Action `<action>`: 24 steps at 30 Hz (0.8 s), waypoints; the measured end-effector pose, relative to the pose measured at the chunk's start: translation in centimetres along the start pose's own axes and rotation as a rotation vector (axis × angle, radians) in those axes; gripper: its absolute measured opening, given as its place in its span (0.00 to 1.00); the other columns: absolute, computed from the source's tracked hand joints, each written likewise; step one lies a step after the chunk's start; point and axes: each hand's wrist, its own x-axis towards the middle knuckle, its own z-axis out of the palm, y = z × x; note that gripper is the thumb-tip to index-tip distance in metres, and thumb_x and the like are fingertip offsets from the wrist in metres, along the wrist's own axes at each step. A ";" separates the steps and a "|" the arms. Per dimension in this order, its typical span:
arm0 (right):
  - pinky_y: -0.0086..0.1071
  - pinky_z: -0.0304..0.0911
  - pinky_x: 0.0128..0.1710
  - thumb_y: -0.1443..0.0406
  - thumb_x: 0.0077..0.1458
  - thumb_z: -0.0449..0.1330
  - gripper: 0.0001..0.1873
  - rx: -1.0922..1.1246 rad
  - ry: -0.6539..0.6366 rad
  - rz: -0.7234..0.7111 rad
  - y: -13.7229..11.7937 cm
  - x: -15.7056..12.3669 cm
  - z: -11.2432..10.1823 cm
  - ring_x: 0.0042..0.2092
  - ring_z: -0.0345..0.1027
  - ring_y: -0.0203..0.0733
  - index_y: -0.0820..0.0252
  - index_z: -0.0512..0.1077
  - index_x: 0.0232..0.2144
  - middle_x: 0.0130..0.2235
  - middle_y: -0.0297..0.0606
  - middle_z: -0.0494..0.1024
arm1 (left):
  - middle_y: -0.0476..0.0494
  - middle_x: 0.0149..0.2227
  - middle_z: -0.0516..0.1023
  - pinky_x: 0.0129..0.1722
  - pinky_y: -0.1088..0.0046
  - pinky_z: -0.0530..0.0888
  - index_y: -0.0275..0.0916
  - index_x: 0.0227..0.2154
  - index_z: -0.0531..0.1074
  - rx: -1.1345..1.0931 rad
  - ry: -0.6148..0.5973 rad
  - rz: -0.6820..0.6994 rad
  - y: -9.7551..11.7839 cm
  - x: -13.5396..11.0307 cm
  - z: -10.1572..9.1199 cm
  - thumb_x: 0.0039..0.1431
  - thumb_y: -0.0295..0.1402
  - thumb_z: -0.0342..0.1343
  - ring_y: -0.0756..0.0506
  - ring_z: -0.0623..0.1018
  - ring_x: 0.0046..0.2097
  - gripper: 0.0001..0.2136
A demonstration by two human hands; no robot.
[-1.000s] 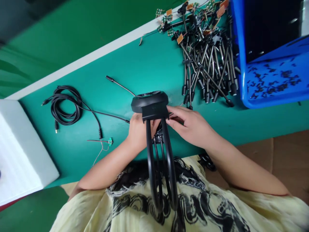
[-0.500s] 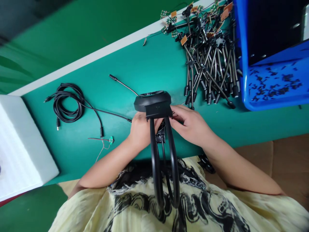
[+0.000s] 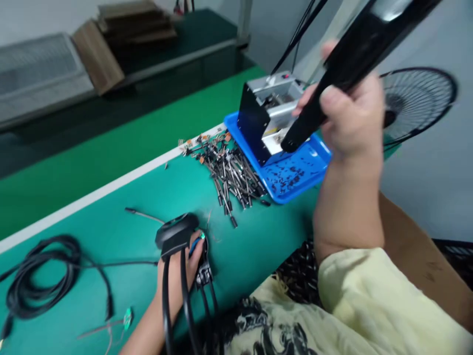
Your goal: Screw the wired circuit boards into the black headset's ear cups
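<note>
My right hand (image 3: 351,111), raised at the right, wraps round a thick black electric screwdriver (image 3: 343,64). The driver's lower end points down at the front of a box-shaped screw feeder (image 3: 254,121); whether they touch I cannot tell. Low over the table, my left hand (image 3: 190,271) is closed on a black headset (image 3: 177,234). Its headband bars run down towards my body, and a thin microphone boom (image 3: 144,214) sticks out to the left. An open earcup with a small green board (image 3: 201,235) shows beside my left fingers, partly hidden.
A blue tray (image 3: 283,197) carries the feeder and many loose dark screws. Left of it lies a heap of microphone booms (image 3: 232,172) with wires and boards. A coiled black cable (image 3: 44,276) and a small green circuit board (image 3: 127,318) lie at left. Behind my right arm stands a fan (image 3: 421,103).
My right hand has left the headset and now grips the screwdriver up at the right. My left hand keeps the headset. The view has swung right, showing the feeder and fan.
</note>
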 end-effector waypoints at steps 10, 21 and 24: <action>0.30 0.58 0.24 0.41 0.58 0.49 0.25 -0.272 0.046 -0.197 6.3 3.6 -1.7 0.21 0.60 0.33 0.45 0.56 0.51 0.24 0.25 0.64 | 0.44 0.44 0.81 0.39 0.73 0.77 0.42 0.42 0.77 -0.012 -0.041 0.141 -1.6 -0.3 0.3 0.64 0.39 0.47 0.44 0.81 0.42 0.14; 0.29 0.53 0.16 0.44 0.54 0.56 0.21 0.011 0.130 -0.058 2.6 -3.4 0.5 0.17 0.56 0.32 0.49 0.64 0.43 0.21 0.25 0.63 | 0.41 0.41 0.81 0.45 0.65 0.75 0.38 0.45 0.75 0.018 -0.017 0.066 0.3 0.4 -0.6 0.65 0.39 0.51 0.41 0.80 0.42 0.13; 0.32 0.54 0.15 0.46 0.53 0.57 0.20 0.215 0.080 0.048 -0.3 -7.4 5.8 0.18 0.58 0.34 0.49 0.67 0.43 0.21 0.28 0.64 | 0.42 0.41 0.81 0.45 0.63 0.75 0.39 0.44 0.75 -0.007 -0.046 -0.013 1.2 0.5 -0.8 0.64 0.39 0.52 0.40 0.80 0.42 0.12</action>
